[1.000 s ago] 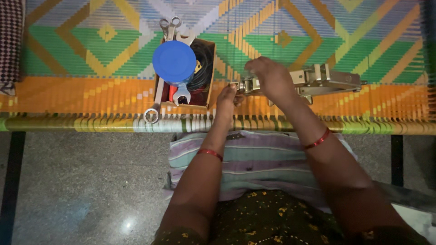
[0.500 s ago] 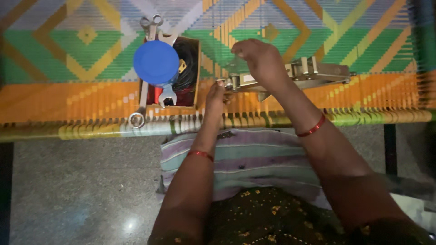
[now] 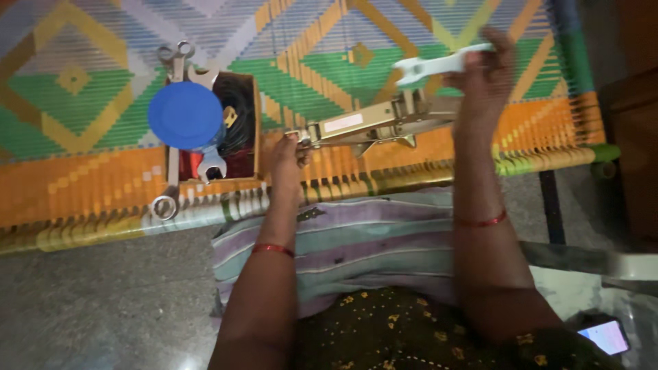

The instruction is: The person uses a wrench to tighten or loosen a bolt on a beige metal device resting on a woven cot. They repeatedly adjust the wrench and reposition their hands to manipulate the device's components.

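Across the woven cot [image 3: 82,178] lies the metal tool body [image 3: 370,127], long axis left-right. Our left hand [image 3: 286,154] pinches its near end; our right hand [image 3: 488,75] clenches a spanner [image 3: 439,65] above its far end.

The right hand [image 3: 488,72] covers one end of the pale spanner [image 3: 439,65], so that end's shape cannot be told. Under the left hand's [image 3: 288,156] fingertips [image 3: 299,144], the near tip of the metal jack [image 3: 373,127] is hidden. Left of those fingers, a blue lid [image 3: 185,115] masks most of the open box [image 3: 255,120]. The phone [image 3: 606,337] is cut by the frame's lower edge.
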